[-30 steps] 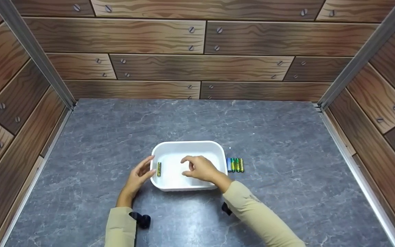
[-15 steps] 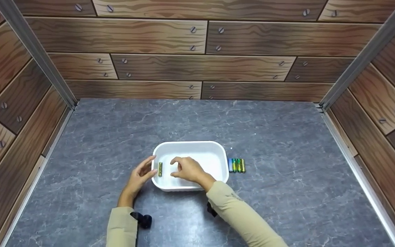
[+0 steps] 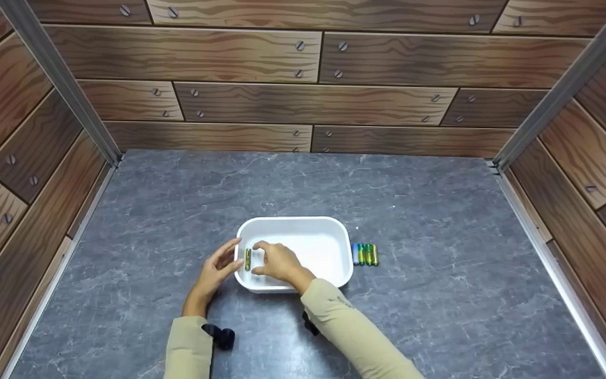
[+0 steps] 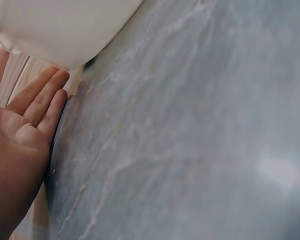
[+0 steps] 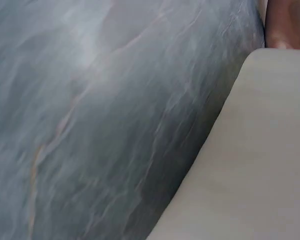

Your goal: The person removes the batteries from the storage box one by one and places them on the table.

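Observation:
A white rectangular tub (image 3: 324, 252) sits on the table with one green-and-gold battery (image 3: 248, 259) lying in it along the left side. My left hand (image 3: 215, 269) is at the tub's left rim, thumb and fingertips right at the edge. In the left wrist view, the fingers of my left hand (image 4: 30, 112) stretch out beside the tub wall (image 4: 65, 30). My right hand (image 3: 278, 261) reaches over the front rim into the tub, thumb and forefinger spread just right of the battery, with nothing between them. In the right wrist view the tub wall (image 5: 240, 150) hides most of that hand.
Right of the tub, several batteries (image 3: 366, 254), one blue and the others green and gold, stand in a side-by-side row on the grey marbled table (image 3: 440, 295). Wood-patterned panels (image 3: 240, 52) wall in the back and sides.
My right hand has moved left across the tub, up close to the battery, thumb and forefinger still apart. The left hand stays at the rim. The head view has shifted slightly.

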`<action>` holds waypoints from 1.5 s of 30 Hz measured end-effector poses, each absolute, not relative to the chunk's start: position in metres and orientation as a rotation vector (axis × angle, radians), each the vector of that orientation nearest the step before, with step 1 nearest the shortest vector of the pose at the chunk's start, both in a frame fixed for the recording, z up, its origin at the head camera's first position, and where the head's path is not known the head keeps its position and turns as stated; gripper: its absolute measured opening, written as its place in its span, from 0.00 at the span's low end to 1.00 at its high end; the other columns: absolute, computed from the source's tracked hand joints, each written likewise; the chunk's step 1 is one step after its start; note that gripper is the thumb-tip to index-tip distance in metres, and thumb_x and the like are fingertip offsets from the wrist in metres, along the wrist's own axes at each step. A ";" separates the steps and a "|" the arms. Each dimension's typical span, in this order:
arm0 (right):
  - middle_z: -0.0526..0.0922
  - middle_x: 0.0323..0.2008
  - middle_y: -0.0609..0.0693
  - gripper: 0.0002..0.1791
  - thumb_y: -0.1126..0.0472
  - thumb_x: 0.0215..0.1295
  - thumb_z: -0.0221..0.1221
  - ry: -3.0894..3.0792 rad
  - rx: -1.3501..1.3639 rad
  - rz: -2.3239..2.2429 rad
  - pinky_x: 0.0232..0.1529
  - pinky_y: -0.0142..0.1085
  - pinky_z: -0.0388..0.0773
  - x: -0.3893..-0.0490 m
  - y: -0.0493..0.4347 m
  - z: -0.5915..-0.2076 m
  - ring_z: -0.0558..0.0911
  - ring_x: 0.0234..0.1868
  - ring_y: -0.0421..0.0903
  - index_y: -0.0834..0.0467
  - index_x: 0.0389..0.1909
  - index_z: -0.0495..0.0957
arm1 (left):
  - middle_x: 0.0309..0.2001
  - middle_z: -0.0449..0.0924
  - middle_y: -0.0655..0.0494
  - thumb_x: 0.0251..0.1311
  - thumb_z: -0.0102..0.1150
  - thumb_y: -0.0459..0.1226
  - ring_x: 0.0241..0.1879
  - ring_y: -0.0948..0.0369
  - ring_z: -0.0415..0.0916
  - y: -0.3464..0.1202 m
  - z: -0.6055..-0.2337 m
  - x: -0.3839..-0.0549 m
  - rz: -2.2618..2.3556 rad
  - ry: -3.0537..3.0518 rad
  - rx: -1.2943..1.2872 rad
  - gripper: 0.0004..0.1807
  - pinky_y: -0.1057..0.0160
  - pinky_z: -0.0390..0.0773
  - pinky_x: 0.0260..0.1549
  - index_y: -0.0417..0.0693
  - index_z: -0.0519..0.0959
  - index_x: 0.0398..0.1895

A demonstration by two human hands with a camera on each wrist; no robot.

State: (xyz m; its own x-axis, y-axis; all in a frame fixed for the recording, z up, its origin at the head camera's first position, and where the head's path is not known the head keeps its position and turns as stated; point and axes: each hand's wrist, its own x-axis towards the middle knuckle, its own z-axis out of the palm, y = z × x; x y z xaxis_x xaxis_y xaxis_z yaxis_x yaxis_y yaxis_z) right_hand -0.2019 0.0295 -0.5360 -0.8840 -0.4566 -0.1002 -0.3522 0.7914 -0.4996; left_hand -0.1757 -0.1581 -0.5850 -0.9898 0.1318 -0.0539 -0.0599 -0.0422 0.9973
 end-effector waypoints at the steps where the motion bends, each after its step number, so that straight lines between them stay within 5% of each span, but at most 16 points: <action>1: 0.84 0.27 0.52 0.30 0.52 0.51 0.71 2.768 -0.624 -0.703 0.30 0.33 0.71 -0.202 0.028 -0.536 0.74 0.25 0.40 0.56 0.56 0.76 | 0.66 0.69 0.33 0.60 0.58 0.26 0.63 0.49 0.71 -0.158 -0.585 -0.176 2.177 2.075 0.079 0.31 0.72 0.76 0.50 0.37 0.65 0.68; 6: 0.87 0.38 0.55 0.32 0.52 0.51 0.71 2.773 -0.565 -0.682 0.41 0.42 0.80 -0.199 0.021 -0.541 0.84 0.40 0.51 0.55 0.58 0.75 | 0.66 0.69 0.33 0.60 0.58 0.26 0.61 0.50 0.72 -0.157 -0.585 -0.176 2.192 2.067 0.097 0.31 0.71 0.77 0.50 0.36 0.65 0.68; 16: 0.85 0.52 0.56 0.34 0.52 0.52 0.70 2.765 -0.497 -0.669 0.51 0.46 0.79 -0.198 0.014 -0.544 0.83 0.51 0.54 0.53 0.62 0.72 | 0.66 0.68 0.31 0.60 0.58 0.27 0.63 0.48 0.71 -0.158 -0.587 -0.176 2.196 2.076 0.118 0.31 0.73 0.76 0.51 0.34 0.64 0.68; 34: 0.87 0.42 0.54 0.28 0.53 0.50 0.69 2.817 -0.609 -0.573 0.44 0.43 0.81 -0.196 0.016 -0.544 0.85 0.44 0.53 0.53 0.54 0.75 | 0.65 0.68 0.30 0.61 0.59 0.28 0.52 0.72 0.76 -0.158 -0.587 -0.175 2.203 2.080 0.152 0.31 0.74 0.74 0.52 0.33 0.64 0.68; 45: 0.86 0.39 0.53 0.29 0.53 0.48 0.71 2.792 -0.625 -0.610 0.41 0.42 0.80 -0.200 0.024 -0.537 0.83 0.40 0.51 0.53 0.53 0.77 | 0.65 0.67 0.30 0.60 0.58 0.27 0.51 0.75 0.75 -0.158 -0.587 -0.175 2.199 2.083 0.145 0.32 0.74 0.75 0.51 0.33 0.63 0.68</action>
State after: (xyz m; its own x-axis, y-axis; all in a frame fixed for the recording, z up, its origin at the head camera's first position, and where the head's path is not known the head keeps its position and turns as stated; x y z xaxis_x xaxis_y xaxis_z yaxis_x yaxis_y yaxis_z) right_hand -0.2001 0.0237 -0.5371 -0.8863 -0.4482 -0.1169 -0.3586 0.8237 -0.4392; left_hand -0.1747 -0.1585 -0.5867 -0.9895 0.1445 -0.0057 -0.0135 -0.0530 0.9985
